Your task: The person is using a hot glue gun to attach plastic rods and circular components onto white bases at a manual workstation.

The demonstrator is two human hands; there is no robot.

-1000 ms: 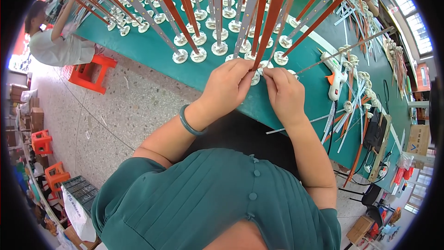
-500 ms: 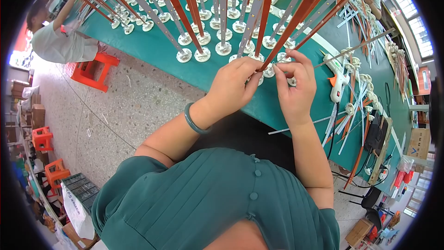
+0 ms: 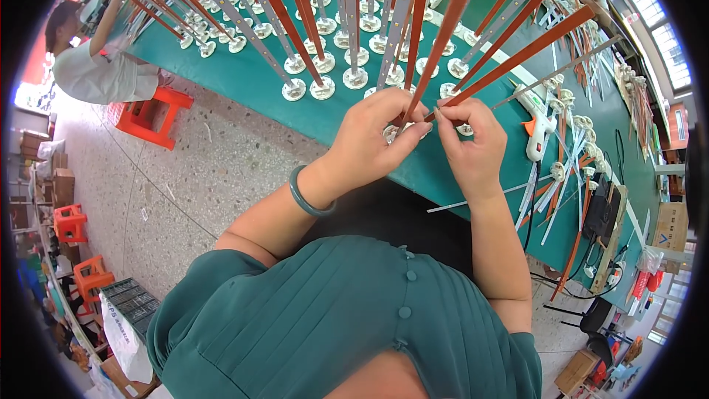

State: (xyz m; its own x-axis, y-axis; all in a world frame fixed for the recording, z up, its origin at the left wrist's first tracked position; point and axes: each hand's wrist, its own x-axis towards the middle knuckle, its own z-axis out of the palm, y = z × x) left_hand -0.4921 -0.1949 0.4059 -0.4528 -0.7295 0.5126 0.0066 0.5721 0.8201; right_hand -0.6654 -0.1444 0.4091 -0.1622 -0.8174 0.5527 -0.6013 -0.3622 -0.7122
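Note:
My left hand (image 3: 373, 134) is closed around the lower end of a reddish-brown strip (image 3: 442, 41) that stands nearly upright, leaning a little right. Beneath its fingers a round white base (image 3: 390, 133) is partly hidden. My right hand (image 3: 474, 146) pinches the lower end of a second reddish-brown strip (image 3: 528, 54), which slants up to the right. The two hands nearly meet at the fingertips. Just beyond them, rows of grey LED strips (image 3: 353, 11) and brown strips rise from round white bases (image 3: 354, 77) on the green table (image 3: 258, 114).
A white glue gun (image 3: 539, 133) with an orange trigger lies right of my right hand. Loose strips with white connectors (image 3: 557, 171) are piled beyond it, beside a black power box (image 3: 600, 210). At the far left a person (image 3: 100, 74) sits on a red stool (image 3: 159, 118).
The brown strips at my hands have spread apart: one now stands steeper in my left hand, the other slants lower in my right. My right fingers have moved closer to the left hand.

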